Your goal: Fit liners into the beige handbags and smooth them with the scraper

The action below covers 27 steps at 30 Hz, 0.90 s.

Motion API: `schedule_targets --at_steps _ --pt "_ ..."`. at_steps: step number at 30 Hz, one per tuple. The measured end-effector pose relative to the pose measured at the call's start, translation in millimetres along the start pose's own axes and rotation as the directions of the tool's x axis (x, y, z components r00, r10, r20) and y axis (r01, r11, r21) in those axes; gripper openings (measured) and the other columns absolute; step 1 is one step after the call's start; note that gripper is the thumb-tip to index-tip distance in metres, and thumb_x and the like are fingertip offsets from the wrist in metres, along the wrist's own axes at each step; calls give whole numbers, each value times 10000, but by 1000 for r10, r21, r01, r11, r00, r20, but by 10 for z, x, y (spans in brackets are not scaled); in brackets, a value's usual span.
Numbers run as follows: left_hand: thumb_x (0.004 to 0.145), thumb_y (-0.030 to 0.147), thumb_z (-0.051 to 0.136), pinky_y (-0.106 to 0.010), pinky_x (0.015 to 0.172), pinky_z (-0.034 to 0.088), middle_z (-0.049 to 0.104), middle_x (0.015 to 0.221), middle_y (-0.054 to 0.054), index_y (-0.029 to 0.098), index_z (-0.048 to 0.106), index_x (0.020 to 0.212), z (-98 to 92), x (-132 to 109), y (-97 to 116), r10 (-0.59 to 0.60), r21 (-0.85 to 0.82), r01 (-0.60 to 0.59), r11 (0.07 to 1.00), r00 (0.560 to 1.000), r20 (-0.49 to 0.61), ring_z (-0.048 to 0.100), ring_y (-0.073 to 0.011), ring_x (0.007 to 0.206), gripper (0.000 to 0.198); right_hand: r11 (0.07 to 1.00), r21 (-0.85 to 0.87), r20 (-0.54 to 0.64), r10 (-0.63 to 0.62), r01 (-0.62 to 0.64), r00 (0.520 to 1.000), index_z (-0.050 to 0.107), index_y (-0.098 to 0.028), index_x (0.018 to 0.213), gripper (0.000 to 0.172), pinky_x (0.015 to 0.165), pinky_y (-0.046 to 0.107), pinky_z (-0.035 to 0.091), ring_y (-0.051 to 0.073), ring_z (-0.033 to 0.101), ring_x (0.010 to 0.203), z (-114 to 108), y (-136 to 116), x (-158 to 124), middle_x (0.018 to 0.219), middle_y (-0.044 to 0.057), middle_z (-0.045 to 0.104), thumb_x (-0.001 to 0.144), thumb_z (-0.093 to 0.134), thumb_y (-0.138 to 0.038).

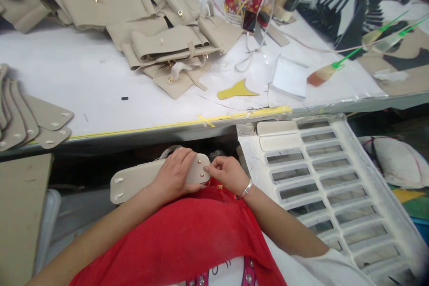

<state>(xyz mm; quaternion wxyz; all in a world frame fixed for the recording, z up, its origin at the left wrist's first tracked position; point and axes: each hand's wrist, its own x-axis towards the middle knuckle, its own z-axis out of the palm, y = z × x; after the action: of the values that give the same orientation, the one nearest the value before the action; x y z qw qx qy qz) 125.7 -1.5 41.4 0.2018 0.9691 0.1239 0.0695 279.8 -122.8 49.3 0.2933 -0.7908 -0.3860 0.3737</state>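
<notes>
A long beige leather-like panel [137, 179] with rounded ends lies across my lap, over the red apron [201, 228]. Two gold studs [200, 168] show bare at its right end, while two studs at the left end have white wrapping [118, 187] on them. My left hand [176, 170] is laid over the panel, thumb at the near edge and fingers over the far side, gripping it. Close by the panel's right tip, my right hand [228, 173] has thumb and forefinger pinched together. Whatever lies between those fingertips is too small to make out.
Beige bag pieces [167, 44] pile up on the white table [83, 76]. Flat beige tabs [36, 116] lie at its left. A yellow piece [237, 90], a paper pad [290, 77] and a glue bottle [323, 75] sit rightward. A slatted white rack [321, 178] stands at my right.
</notes>
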Motion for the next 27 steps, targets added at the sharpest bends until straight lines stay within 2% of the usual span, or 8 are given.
schedule_targets --at_steps 6,16,22,27 --pt "674 477 629 -442 920 379 508 1098 -174 87 467 1131 15 78 34 -2 54 0 999 999 42 459 -306 1004 622 1000 14 11 -6 6 1000 594 -155 574 268 473 208 297 79 428 473 -11 16 31 506 -13 544 736 608 -368" --pt "684 505 622 -438 884 364 482 1132 -189 80 429 1187 40 58 131 -58 170 39 985 993 104 438 -339 1047 686 998 19 -33 -58 58 998 591 -153 583 264 480 207 287 77 432 483 32 73 1 521 -11 550 740 613 -365" --pt "709 523 586 -431 856 362 490 1098 -184 88 438 1174 76 49 192 -70 237 51 970 995 73 445 -334 1015 654 992 -98 -42 -80 75 996 582 -165 575 256 495 225 279 88 457 491 12 11 -24 536 0 576 740 617 -358" --pt "723 547 564 -436 883 355 486 1120 -190 68 431 1208 94 3 175 -53 201 45 979 998 32 439 -331 1026 695 995 -77 -50 -65 61 997 521 -173 585 296 493 217 279 77 428 486 46 71 -41 531 -20 540 741 611 -408"
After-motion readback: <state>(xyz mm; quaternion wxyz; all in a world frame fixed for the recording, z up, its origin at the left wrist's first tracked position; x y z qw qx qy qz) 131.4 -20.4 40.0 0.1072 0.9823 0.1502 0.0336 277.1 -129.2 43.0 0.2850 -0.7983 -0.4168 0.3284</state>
